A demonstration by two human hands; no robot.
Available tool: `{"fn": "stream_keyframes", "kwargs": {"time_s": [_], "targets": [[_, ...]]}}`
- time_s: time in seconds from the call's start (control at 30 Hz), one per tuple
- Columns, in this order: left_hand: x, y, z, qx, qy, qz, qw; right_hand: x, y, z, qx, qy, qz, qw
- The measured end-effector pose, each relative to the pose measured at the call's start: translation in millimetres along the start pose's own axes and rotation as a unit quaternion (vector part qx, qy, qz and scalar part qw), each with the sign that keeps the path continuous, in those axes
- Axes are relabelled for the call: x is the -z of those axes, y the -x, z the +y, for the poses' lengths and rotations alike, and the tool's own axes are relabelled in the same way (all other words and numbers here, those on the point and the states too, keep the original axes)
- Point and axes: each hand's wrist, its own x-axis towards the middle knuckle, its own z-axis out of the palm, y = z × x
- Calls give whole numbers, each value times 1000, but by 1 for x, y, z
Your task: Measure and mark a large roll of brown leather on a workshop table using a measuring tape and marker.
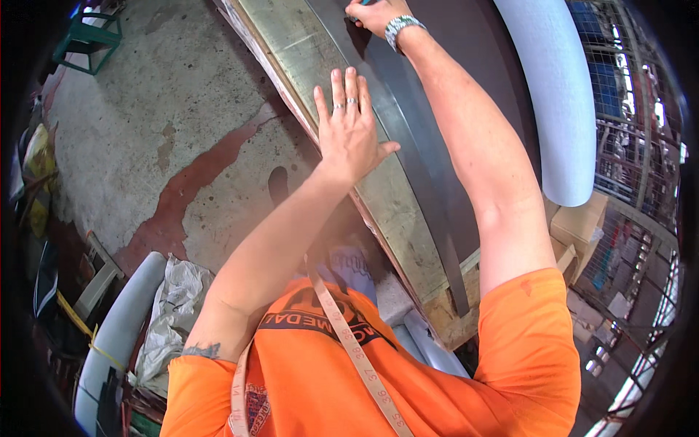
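My left hand [349, 138] lies flat, fingers spread, on the metal-topped workbench [306, 54]. Its thumb reaches toward a long, dark, flat strip [440, 251] that runs along the bench and ends near its close edge. Beyond the strip, a dark brown sheet [466, 44] covers much of the top. At the upper edge of the view, my right hand [382, 16] pinches a slim blue pen-like tool [352, 18] over the border between strip and sheet. My fingers hide most of that tool. A tape measure [349, 335] hangs around my neck over the orange shirt.
A pale blue roll [561, 102] lies along the bench's right side, with a cardboard box [579, 226] below it and wire-mesh racks [619, 109] beyond. On the left are a green stool [91, 40], a white plastic sack [175, 306] and a grey-blue roll [120, 342].
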Motion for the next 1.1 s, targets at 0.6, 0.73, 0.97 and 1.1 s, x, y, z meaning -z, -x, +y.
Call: {"fn": "stream_keyframes", "kwargs": {"time_s": [0.6,0.73,0.97,1.1], "targets": [[-13,-18,18,68,-182,-71,978,56,342,166,143,-81,27,986],[-68,53,58,-51,-161,88,982,51,342,178,32,-97,-30,994],[-135,252,221,-45,42,35,997,37,331,183,127,-33,59,990],[-142,259,236,-23,26,30,999,36,327,181,98,-85,53,990]]}}
